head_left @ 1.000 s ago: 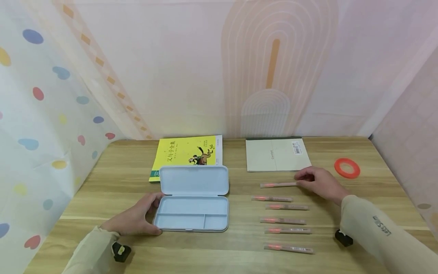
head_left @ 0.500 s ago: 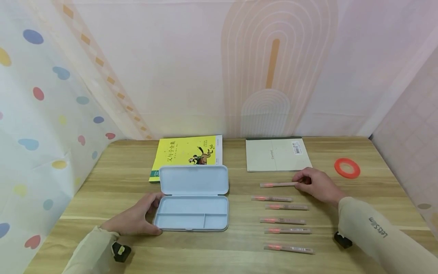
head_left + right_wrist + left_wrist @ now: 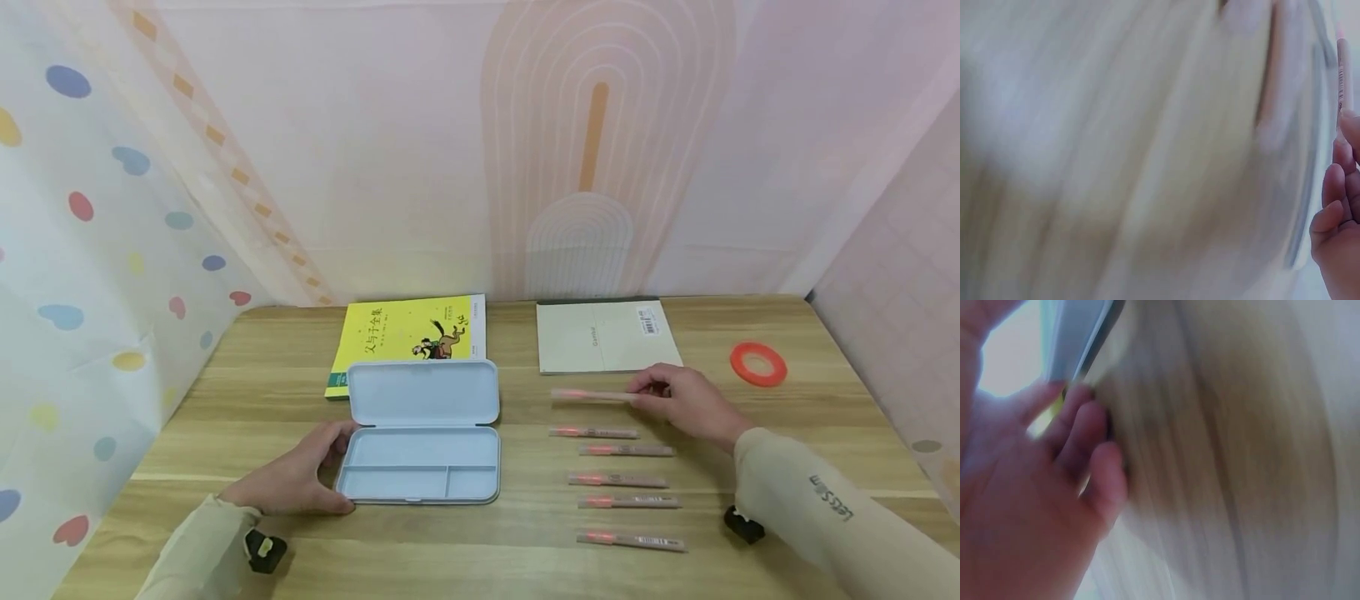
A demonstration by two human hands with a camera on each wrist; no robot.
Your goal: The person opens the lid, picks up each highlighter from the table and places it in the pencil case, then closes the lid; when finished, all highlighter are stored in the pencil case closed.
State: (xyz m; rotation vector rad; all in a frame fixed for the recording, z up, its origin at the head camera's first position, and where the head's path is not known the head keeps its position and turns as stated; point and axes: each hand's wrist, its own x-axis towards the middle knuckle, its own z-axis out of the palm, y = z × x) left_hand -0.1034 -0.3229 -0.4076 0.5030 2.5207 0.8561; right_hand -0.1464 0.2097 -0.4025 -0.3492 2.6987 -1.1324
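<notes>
A light-blue pencil case [image 3: 397, 482] lies with its lid [image 3: 423, 393] raised back, its compartments holding nothing. My left hand [image 3: 292, 471] grips the case's left end, thumb at the front corner and fingers by the hinge side; in the left wrist view a blurred edge of the case [image 3: 1075, 340] shows beyond the fingers. Between thumb and fingers of my right hand [image 3: 690, 404] is the right end of a slim pinkish-beige pen [image 3: 592, 396], its red-tinted end pointing left. The right wrist view shows the held pen [image 3: 1342, 75] above the thumb.
Several similar pens [image 3: 626, 482] lie in a loose column right of the case. Behind them is a pale notebook [image 3: 600, 337], with a red-orange tape roll [image 3: 772, 377] at the right. A yellow book [image 3: 375, 333] sits partly behind the lid.
My right hand has lifted the pen off the table and moved it a little left and back. The left hand stays on the case.
</notes>
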